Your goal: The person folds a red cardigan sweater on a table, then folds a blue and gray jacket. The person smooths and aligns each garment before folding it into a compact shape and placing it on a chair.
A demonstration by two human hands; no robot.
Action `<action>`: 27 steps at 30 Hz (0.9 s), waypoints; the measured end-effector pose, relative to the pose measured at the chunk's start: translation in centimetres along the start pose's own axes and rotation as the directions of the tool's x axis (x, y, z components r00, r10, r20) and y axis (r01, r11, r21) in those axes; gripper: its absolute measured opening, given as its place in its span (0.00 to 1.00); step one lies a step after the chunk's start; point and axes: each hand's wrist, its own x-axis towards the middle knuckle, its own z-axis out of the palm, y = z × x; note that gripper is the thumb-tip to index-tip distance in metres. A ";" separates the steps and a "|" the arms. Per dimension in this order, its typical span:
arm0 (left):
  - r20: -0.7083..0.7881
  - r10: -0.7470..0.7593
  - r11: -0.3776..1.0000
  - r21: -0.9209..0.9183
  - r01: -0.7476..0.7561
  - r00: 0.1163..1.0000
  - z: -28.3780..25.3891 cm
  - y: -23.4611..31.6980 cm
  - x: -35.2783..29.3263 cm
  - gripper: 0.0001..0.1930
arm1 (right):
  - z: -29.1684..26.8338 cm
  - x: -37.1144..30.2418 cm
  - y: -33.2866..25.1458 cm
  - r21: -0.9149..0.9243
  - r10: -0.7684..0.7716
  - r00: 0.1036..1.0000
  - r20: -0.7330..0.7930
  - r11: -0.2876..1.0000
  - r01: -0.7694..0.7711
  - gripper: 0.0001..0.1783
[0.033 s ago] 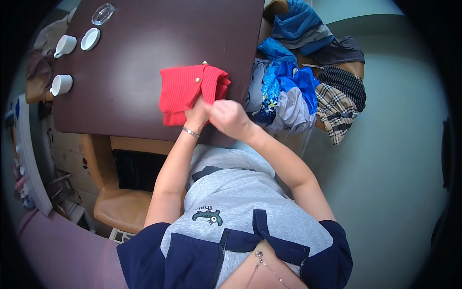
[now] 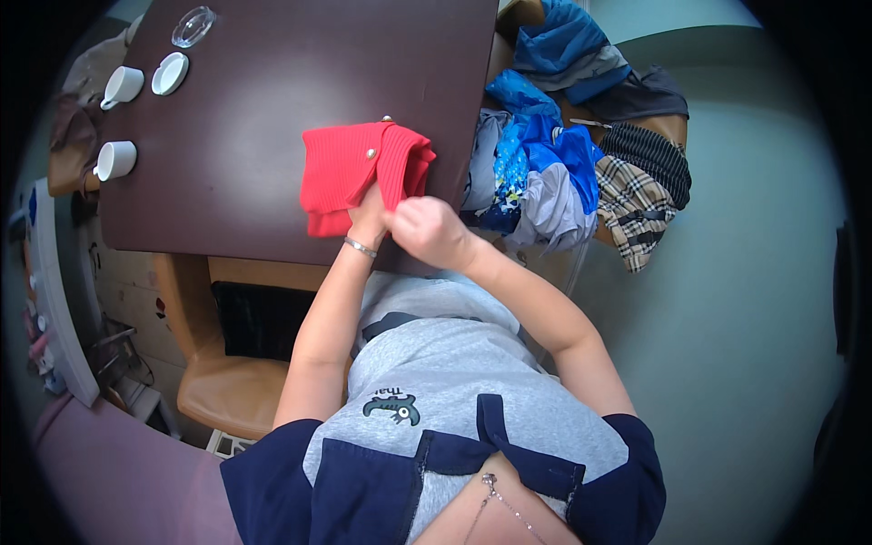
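Note:
A red ribbed knit garment (image 2: 343,168) with round metal-coloured buttons lies folded into a compact bundle near the front edge of the dark table. My left hand (image 2: 369,216), a bracelet at its wrist, reaches in under the garment's front flap. Cloth hides its fingers. Closed at the flap's lower right corner, my right hand (image 2: 429,232) pinches the red cloth just beside my left hand.
The dark brown table (image 2: 245,100) carries two white cups (image 2: 116,160), a white dish (image 2: 170,74) and a glass ashtray (image 2: 193,27) at its left. Heaped clothes (image 2: 554,182) cover seats on the right. A tan chair (image 2: 222,391) stands at the lower left.
My right hand has shifted slightly downward, drawing the flap's edge a little with it. My left hand stays under the flap.

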 end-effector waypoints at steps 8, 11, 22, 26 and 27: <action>-0.017 0.003 0.995 -0.100 -0.004 1.000 0.6 1.0 1.2 0.15 | 5.0 -7.0 2.7 0.022 0.232 0.957 0.174 0.971 -0.240 0.08; -0.014 0.004 0.998 -0.060 -0.005 1.000 -0.4 1.0 1.0 0.15 | 4.2 -6.2 2.8 0.052 0.258 0.951 0.172 0.961 -0.270 0.09; 0.126 0.183 0.889 0.402 -0.218 0.975 -6.8 3.1 -5.4 0.19 | 2.1 0.9 1.3 -0.218 0.147 0.989 -0.014 0.965 -0.147 0.29; 0.099 0.077 0.857 0.503 -0.116 0.992 -5.7 3.6 -4.4 0.17 | 5.4 2.5 2.6 -0.338 0.039 0.998 0.047 0.941 -0.021 0.20; 0.100 0.040 0.854 0.513 -0.086 0.994 -5.6 3.5 -4.2 0.17 | 5.8 2.7 3.1 -0.279 0.066 0.995 0.076 0.959 -0.043 0.19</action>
